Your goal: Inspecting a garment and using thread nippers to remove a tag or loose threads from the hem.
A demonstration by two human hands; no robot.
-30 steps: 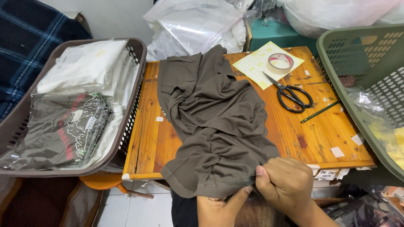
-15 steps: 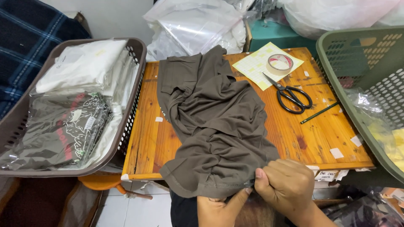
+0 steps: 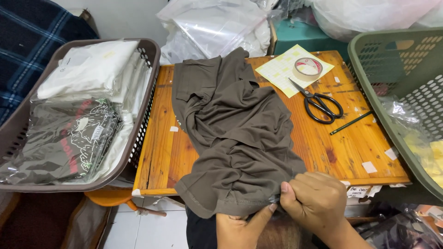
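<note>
Change: almost none; both hands are staying at the hem.
Right hand [image 3: 318, 203]: pinching the olive-brown garment [image 3: 235, 133] (near edge).
Left hand [image 3: 240, 226]: thumb pressing the same hem.

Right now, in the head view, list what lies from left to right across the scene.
Brown basket of bagged clothes → olive-brown garment → tape roll → black scissors → green pencil → green basket.
</note>
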